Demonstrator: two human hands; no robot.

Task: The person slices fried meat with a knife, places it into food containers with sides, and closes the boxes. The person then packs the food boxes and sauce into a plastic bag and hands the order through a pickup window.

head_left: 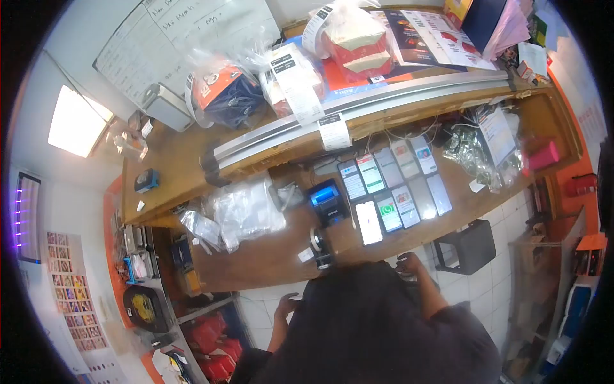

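My left hand (288,304) hangs below the front edge of the wooden desk (281,262), loosely open with nothing visible in it. Over the floor by the desk edge, my right hand (409,262) is also loosely open, near a black stool (469,248). Neither hand touches the things on the desk. Two rows of smartphones lie there, one with a white screen (368,224) and one with a green logo (387,212). Left of them sits a small black printer (330,211) with a lit blue panel. A tape dispenser (318,248) stands near the front edge.
Clear plastic bags (246,211) lie on the left of the desk. The raised shelf holds bagged packages (227,96) with receipts (295,83), and menus (425,41). A pink cup (542,155) and crumpled plastic (467,148) are at right. Red bags (217,349) sit below left.
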